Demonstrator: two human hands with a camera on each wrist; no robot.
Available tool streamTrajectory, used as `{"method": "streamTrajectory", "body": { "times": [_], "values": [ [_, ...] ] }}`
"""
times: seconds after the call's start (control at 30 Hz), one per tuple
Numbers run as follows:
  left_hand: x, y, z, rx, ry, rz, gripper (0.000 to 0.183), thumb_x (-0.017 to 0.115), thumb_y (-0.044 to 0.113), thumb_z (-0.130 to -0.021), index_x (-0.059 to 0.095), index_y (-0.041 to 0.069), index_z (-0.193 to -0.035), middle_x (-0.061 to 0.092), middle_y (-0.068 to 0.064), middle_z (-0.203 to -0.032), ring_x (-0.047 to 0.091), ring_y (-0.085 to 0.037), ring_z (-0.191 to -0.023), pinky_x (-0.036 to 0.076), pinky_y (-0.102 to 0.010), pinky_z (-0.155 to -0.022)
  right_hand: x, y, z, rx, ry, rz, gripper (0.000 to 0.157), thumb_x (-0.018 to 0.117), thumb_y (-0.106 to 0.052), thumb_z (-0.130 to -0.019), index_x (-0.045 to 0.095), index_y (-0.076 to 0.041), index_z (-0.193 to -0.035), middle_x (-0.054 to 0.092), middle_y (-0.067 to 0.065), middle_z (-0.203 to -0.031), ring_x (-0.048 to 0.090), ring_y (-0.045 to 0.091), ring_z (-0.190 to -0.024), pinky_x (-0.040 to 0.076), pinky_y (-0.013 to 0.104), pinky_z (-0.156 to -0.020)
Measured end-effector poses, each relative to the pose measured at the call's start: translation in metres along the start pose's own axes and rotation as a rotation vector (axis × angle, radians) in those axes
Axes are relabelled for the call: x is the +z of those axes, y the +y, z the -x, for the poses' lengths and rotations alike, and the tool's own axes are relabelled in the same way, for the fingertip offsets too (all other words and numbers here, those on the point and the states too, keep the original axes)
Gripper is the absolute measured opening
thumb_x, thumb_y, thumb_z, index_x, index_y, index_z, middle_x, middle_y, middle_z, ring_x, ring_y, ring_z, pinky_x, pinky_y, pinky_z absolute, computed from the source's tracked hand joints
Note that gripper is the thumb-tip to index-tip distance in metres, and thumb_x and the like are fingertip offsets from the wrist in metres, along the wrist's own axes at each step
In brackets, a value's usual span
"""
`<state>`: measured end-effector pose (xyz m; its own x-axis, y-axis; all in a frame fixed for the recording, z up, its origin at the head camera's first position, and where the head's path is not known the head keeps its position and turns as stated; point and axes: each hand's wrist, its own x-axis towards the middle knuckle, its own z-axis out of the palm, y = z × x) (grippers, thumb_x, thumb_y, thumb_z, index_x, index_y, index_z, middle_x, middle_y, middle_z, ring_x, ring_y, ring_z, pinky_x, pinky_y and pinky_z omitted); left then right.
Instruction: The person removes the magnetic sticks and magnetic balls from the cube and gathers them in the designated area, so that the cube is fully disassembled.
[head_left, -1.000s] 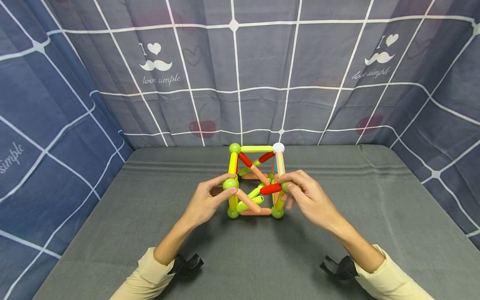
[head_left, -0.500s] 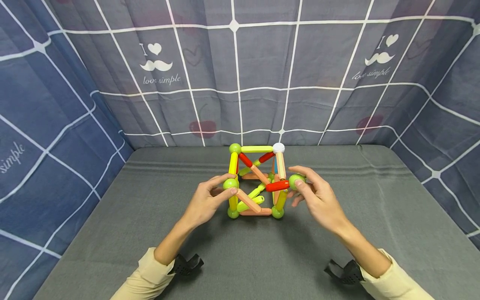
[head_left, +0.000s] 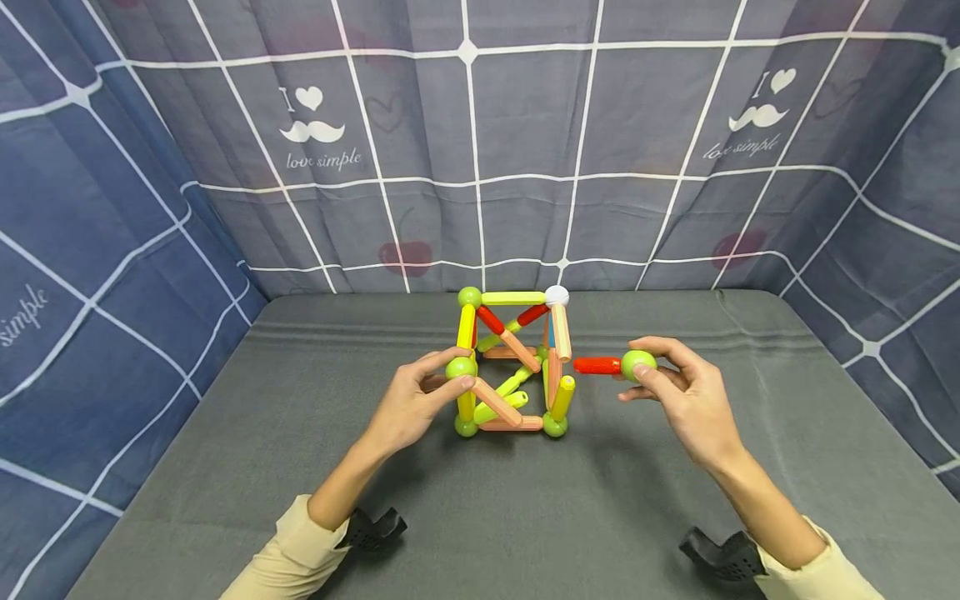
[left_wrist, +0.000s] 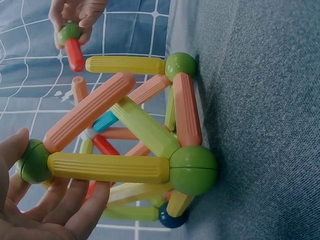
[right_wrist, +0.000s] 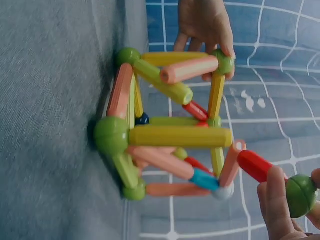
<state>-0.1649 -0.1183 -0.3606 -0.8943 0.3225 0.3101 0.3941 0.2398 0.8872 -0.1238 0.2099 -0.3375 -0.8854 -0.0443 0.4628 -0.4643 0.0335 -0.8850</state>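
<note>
A box-shaped frame of magnetic rods and balls (head_left: pixel 513 297) stands on the grey cloth. My left hand (head_left: pixel 405 410) pinches the green ball (head_left: pixel 460 368) at its near upper left corner. A salmon rod (head_left: pixel 497 401) slants down from that ball, its lower end loose in the left wrist view. To the right of the frame, my right hand (head_left: pixel 692 402) holds another green ball (head_left: pixel 638 365) between thumb and fingers. From this ball a red rod (right_wrist: pixel 255 165) sticks out leftward. On the frame's right side, an upright yellow rod (head_left: pixel 562 398) and a pale rod (head_left: pixel 561 333) have bare ends.
Grey cloth (head_left: pixel 480 517) covers the table. Behind and at both sides hangs a blue-grey checked curtain (head_left: pixel 525 117). A white ball (head_left: pixel 557 296) tops the frame's far right corner. Black straps (head_left: pixel 375 529) are on both wrists.
My right hand has moved right, pulling the green ball and red rod away from the frame's near right corner, baring the yellow and pale rod ends. My left hand has stayed put.
</note>
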Motion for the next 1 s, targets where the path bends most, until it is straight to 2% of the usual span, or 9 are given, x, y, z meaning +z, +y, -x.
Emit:
{"method": "streamTrajectory", "body": {
  "times": [0.17, 0.4, 0.57, 0.67, 0.8, 1.0],
  "values": [
    [0.0, 0.001, 0.0, 0.002, 0.0, 0.01, 0.037, 0.071, 0.015, -0.093, 0.064, 0.008, -0.129, 0.064, -0.009, -0.119, 0.068, -0.022, -0.093, 0.052, -0.03, -0.081, -0.014, 0.01, 0.001, 0.071, 0.008, 0.027, 0.02, 0.06, 0.006, -0.095, 0.061, 0.007, -0.115, 0.064, 0.012, -0.098, 0.07, 0.022, -0.069, 0.056, 0.033, -0.071],
    [0.0, 0.0, 0.0, -0.005, -0.004, 0.005, 0.04, 0.071, 0.016, -0.093, 0.063, 0.005, -0.13, 0.064, -0.011, -0.119, 0.068, -0.022, -0.096, 0.052, -0.033, -0.085, -0.028, 0.032, -0.001, 0.271, -0.084, 0.167, 0.034, 0.061, -0.002, -0.097, 0.051, 0.011, -0.126, 0.049, 0.022, -0.114, 0.069, 0.013, -0.085, 0.057, 0.037, -0.076],
    [0.0, -0.001, 0.001, -0.006, -0.009, 0.013, 0.04, 0.071, 0.015, -0.093, 0.063, 0.005, -0.131, 0.064, -0.011, -0.118, 0.068, -0.022, -0.094, 0.052, -0.032, -0.084, -0.036, 0.043, -0.001, 0.353, -0.135, 0.312, 0.042, 0.062, -0.005, -0.096, 0.049, 0.011, -0.132, 0.052, 0.026, -0.12, 0.07, 0.024, -0.086, 0.056, 0.035, -0.077],
    [0.0, 0.0, 0.001, -0.006, -0.013, 0.024, 0.04, 0.071, 0.015, -0.093, 0.063, 0.006, -0.131, 0.064, -0.01, -0.118, 0.068, -0.022, -0.093, 0.052, -0.03, -0.081, -0.039, 0.046, 0.001, 0.358, -0.169, 0.446, 0.043, 0.066, -0.007, -0.093, 0.053, 0.01, -0.13, 0.06, 0.023, -0.111, 0.069, 0.027, -0.076, 0.054, 0.028, -0.068],
    [0.0, 0.0, 0.0, -0.003, -0.015, 0.024, 0.038, 0.071, 0.015, -0.093, 0.064, 0.008, -0.13, 0.064, -0.008, -0.119, 0.068, -0.021, -0.094, 0.052, -0.032, -0.083, -0.042, 0.048, 0.006, 0.32, -0.243, 0.58, 0.038, 0.072, -0.009, -0.089, 0.062, 0.008, -0.122, 0.062, 0.015, -0.103, 0.065, 0.021, -0.067, 0.05, 0.028, -0.058],
    [0.0, -0.002, 0.0, -0.003, -0.012, 0.019, 0.039, 0.071, 0.014, -0.093, 0.063, 0.006, -0.13, 0.064, -0.009, -0.117, 0.068, -0.021, -0.094, 0.052, -0.034, -0.085, -0.041, 0.049, 0.01, 0.264, -0.382, 0.666, 0.03, 0.076, -0.012, -0.084, 0.07, 0.002, -0.11, 0.059, 0.006, -0.092, 0.058, 0.012, -0.062, 0.048, 0.027, -0.056]
  ]
}}
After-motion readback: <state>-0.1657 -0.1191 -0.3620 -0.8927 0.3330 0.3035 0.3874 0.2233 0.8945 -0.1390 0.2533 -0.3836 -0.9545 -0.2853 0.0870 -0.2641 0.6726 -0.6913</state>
